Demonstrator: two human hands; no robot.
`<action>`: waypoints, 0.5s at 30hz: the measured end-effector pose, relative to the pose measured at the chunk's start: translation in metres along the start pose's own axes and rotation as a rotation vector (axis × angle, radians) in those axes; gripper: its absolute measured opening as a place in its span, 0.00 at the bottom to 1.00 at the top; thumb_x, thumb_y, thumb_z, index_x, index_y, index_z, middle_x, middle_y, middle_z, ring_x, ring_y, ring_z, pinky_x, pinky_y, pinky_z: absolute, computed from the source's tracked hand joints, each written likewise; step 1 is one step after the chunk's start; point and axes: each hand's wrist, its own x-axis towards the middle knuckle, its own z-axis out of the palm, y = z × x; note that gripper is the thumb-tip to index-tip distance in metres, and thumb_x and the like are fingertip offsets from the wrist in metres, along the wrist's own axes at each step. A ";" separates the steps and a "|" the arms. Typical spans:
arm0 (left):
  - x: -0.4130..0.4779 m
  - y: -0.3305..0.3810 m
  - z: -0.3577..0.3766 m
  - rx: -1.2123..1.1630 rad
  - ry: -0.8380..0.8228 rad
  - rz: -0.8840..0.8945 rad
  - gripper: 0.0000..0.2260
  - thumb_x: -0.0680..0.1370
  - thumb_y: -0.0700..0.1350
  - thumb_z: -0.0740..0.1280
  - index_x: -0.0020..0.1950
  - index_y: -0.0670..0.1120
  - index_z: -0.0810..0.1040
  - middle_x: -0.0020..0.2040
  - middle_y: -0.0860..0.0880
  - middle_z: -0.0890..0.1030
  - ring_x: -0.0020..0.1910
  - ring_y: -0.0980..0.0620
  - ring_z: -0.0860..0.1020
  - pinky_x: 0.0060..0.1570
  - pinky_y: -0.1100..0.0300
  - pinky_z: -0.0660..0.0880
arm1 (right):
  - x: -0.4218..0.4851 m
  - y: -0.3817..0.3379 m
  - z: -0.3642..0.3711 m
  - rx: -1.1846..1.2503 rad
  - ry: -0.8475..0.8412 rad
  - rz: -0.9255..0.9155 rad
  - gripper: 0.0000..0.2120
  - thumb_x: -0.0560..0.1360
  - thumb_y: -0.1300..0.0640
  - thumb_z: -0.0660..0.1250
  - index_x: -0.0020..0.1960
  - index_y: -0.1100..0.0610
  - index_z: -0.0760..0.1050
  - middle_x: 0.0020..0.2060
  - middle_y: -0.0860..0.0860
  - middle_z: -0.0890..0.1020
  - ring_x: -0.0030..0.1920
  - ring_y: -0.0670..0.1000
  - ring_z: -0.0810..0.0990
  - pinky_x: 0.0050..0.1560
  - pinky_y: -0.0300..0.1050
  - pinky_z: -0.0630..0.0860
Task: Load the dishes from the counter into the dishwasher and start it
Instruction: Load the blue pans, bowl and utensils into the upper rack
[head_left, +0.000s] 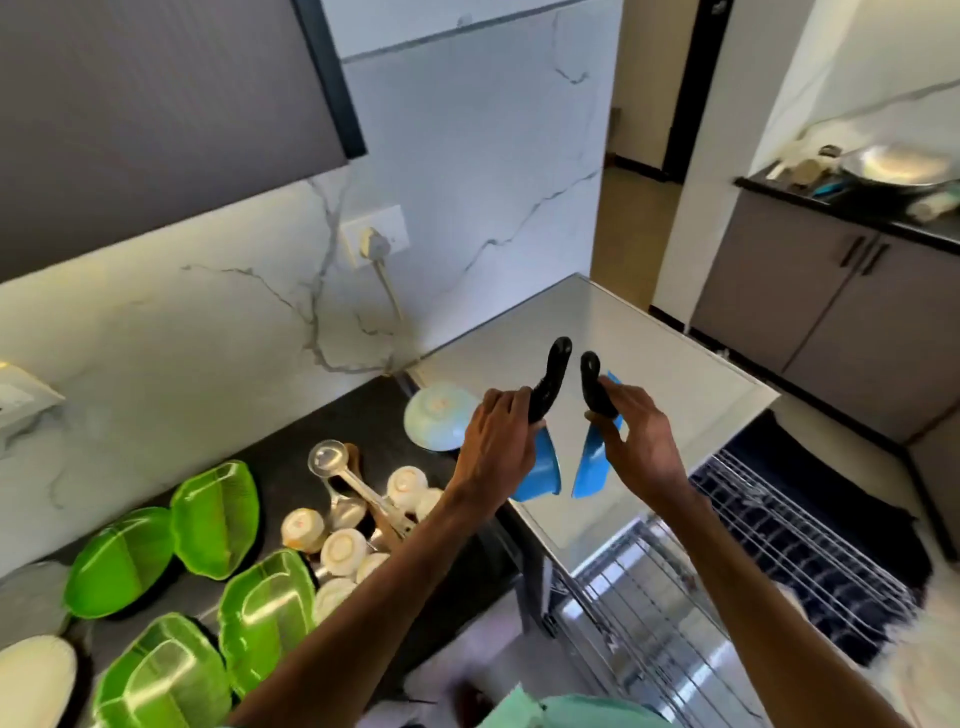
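Holding up two blue utensils with black handles, one in each of the hands, above the steel top of the dishwasher (649, 332), slightly right of view centre.

Gripping with the left hand (493, 441): fingers curled round the black handle of the left blue utensil (540, 470), blue part hanging at 5 o'clock of the fist, handle tip curving up at 1 o'clock.

Pinching with the right hand (636, 439): thumb and fingers closed on the handle of the right blue utensil (592, 462), blue part pointing down at 7 o'clock of the hand, handle tip up at 11 o'clock. Held near each other but apart, handle tips facing. Cannot tell what kind of utensil.

At 4 o'clock of the view, pulled out of the dishwasher: a wire rack (789, 540).

On the dark table (311, 431), at 8 o'clock of the hands:
- pale bowl (436, 421), upturned, just beside the left hand at 9 o'clock;
- ladle (324, 460) lying among small white cups (343, 548), most of them mouth down;
- green leaf-shaped plates (218, 519) spread toward 7 o'clock of the view;
- white plate (31, 686) cut off at the bottom-left corner.

At 2 o'clock of the view, well apart on another counter: a steel wok (893, 166).
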 end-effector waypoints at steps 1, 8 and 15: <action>-0.009 0.013 0.013 -0.030 -0.013 -0.005 0.12 0.77 0.45 0.69 0.58 0.43 0.75 0.51 0.46 0.80 0.52 0.45 0.75 0.50 0.50 0.74 | -0.012 0.009 -0.013 -0.003 -0.008 0.029 0.21 0.75 0.68 0.70 0.68 0.66 0.74 0.56 0.62 0.81 0.56 0.64 0.80 0.58 0.59 0.78; -0.086 0.105 0.102 -0.189 -0.151 -0.119 0.10 0.79 0.48 0.66 0.58 0.45 0.75 0.52 0.47 0.80 0.51 0.47 0.74 0.51 0.51 0.73 | -0.106 0.094 -0.091 -0.026 -0.185 0.171 0.18 0.77 0.62 0.69 0.67 0.61 0.74 0.56 0.57 0.81 0.57 0.59 0.79 0.58 0.58 0.78; -0.131 0.194 0.175 -0.198 -0.260 -0.158 0.18 0.78 0.44 0.69 0.68 0.45 0.75 0.54 0.45 0.80 0.53 0.46 0.74 0.55 0.55 0.69 | -0.180 0.150 -0.155 -0.017 -0.275 0.284 0.18 0.77 0.66 0.70 0.66 0.64 0.75 0.58 0.60 0.81 0.58 0.58 0.79 0.60 0.48 0.73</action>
